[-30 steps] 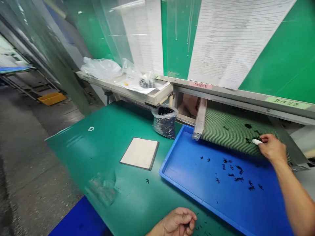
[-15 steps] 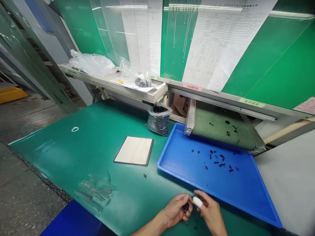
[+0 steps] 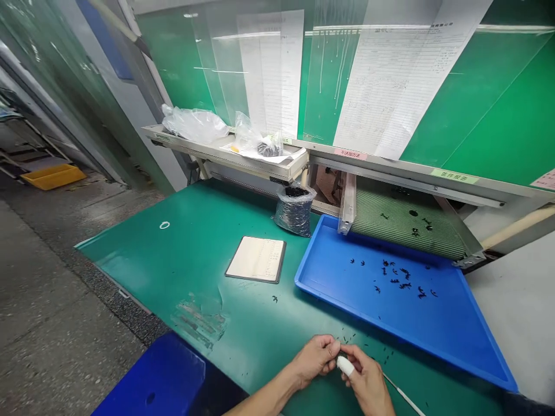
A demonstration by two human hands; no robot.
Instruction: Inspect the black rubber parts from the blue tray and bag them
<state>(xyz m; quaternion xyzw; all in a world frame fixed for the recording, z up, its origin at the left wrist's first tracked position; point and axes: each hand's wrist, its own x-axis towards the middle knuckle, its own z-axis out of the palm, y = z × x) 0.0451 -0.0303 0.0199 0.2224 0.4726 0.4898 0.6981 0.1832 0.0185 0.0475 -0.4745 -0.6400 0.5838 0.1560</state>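
Glossy green bench mat (image 3: 173, 260) — pale scuffed patch near front edge. Bright blue plastic tray (image 3: 338, 277), speckled with small black parts (image 3: 401, 280). Green ribbed conveyor belt (image 3: 390, 216), fine lengthwise stripes. White lined paper sheets (image 3: 381, 86) on green panel (image 3: 498, 115) — pink label (image 3: 350, 153) below. White finger cot (image 3: 344, 365). Yellow plastic bin (image 3: 54, 176).

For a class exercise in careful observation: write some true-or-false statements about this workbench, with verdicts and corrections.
A notebook lies on the green mat, left of the blue tray. True.
The clear plastic bag of black parts stands in the tray. False: it stands beside the tray, on the mat.
Small black parts lie in the tray. True.
One finger of the right hand wears a white cover. True.
The left hand is inside the tray. False: it is over the mat.
A yellow tray sits on the mat. False: it is low down, off the mat.
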